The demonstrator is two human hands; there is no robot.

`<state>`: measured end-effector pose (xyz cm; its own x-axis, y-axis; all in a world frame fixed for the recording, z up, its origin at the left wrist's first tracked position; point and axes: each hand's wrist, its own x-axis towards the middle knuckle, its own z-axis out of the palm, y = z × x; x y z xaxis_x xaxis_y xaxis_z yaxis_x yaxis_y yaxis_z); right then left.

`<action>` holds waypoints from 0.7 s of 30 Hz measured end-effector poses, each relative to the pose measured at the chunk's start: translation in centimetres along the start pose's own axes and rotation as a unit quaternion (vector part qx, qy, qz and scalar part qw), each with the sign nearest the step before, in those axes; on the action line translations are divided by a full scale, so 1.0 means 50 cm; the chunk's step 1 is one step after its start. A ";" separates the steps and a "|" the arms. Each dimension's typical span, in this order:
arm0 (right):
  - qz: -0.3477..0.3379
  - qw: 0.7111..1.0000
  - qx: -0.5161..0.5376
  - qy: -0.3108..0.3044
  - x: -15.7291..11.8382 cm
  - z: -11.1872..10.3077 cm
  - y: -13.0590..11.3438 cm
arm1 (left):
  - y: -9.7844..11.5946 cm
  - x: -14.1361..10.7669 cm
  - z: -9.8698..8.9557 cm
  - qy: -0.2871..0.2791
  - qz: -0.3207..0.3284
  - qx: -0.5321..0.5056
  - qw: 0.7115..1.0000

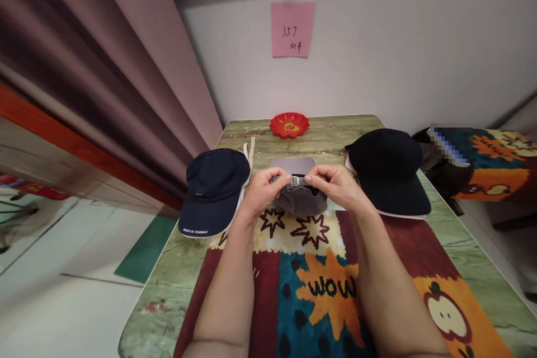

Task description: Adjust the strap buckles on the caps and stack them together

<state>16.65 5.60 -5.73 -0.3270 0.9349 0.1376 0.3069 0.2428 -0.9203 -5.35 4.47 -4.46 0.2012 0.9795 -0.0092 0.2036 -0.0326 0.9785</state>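
A grey baseball cap (302, 201) lies in the middle of the table, its lighter brim pointing away from me. Its back strap with a metal buckle (295, 180) faces me. My left hand (268, 187) pinches the strap just left of the buckle, thumb against fingers. On the other side, my right hand (333, 182) pinches the strap close to the buckle's right end. A navy cap (218, 170) with white lettering on its brim sits left of my hands. To the right rests a black cap (386, 156), brim toward me.
A red scalloped dish (289, 125) stands at the table's far end. Under my forearms spreads a colourful patterned cloth (268, 274) on the green wood-look table (159, 285). A pink note (292, 29) is stuck on the wall behind. Curtains (126, 28) hang at the left.
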 end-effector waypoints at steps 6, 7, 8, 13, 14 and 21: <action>-0.052 0.996 -0.063 -0.034 -0.012 -0.055 0.033 | 0.005 -0.004 -0.027 -0.034 0.003 0.055 0.998; -0.058 0.994 -0.087 -0.041 -0.015 -0.063 0.042 | 0.006 -0.006 -0.039 -0.037 0.005 0.084 0.996; -0.059 0.990 -0.113 -0.052 -0.016 -0.069 0.052 | 0.004 -0.007 -0.052 -0.039 0.012 0.119 0.992; 0.016 0.952 -0.291 -0.093 -0.015 -0.067 0.088 | -0.034 -0.007 -0.114 -0.047 0.052 0.265 0.962; 0.031 0.942 -0.320 -0.091 -0.013 -0.063 0.091 | -0.047 -0.005 -0.121 -0.038 0.054 0.280 0.958; 0.023 0.929 -0.362 -0.075 0.002 -0.026 0.106 | -0.099 0.014 -0.102 -0.019 0.055 0.277 0.959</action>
<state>19.42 7.32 -10.10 -0.4020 0.9156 0.0012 0.8270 0.3637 -0.4287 -11.12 6.33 -8.24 0.2829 0.9565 0.0711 0.6550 -0.2468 0.7142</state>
